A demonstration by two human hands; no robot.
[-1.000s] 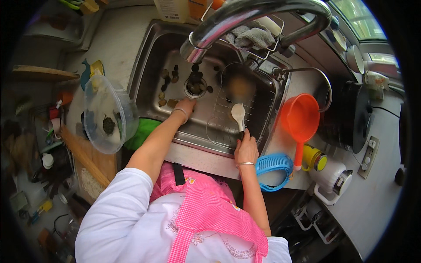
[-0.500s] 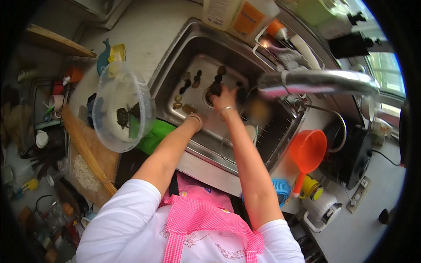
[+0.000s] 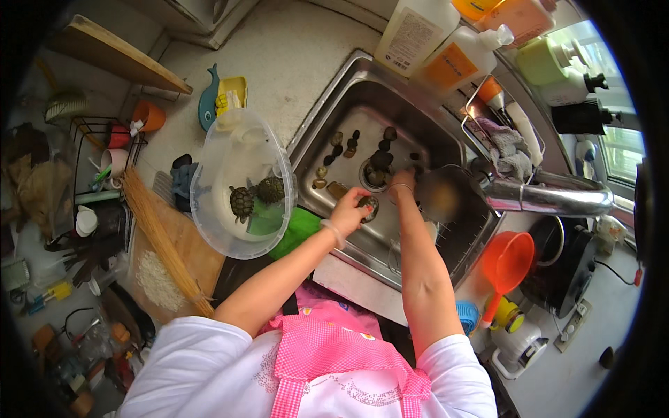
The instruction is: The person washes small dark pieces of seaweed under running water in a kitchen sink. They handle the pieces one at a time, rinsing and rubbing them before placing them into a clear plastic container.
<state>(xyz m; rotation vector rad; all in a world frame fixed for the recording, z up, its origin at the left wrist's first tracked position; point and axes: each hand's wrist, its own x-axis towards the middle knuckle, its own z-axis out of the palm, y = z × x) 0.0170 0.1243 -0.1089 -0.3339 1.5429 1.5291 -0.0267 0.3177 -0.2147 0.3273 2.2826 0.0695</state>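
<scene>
Overhead view of a kitchen surface [image 3: 293, 56], pale stone, w/ a steel sink [image 3: 348, 97] set into it at centre. A person in a white top & pink checked apron leans over the sink, both forearms reaching in from below. A chrome tap [image 3: 550, 196] juts in from the right over the basin. Left of the sink, touching its rim, a clear plastic tub [image 3: 223, 174] holds two small turtles [image 3: 255, 196] side by side. Bottles of cleaning liquid [image 3: 417, 31] line the far edge; an orange scoop [image 3: 505, 265] lies right of the sink. Dark pebbles [image 3: 348, 146] lie scattered on the sink floor near the drain. Left hand [image 3: 350, 212], grip closed on a small dark round stone [image 3: 367, 204], sits low in the basin. Right hand [image 3: 402, 187] just beside it, nearer the drain; fingers hidden, so can't tell if its grip is apart or together
</scene>
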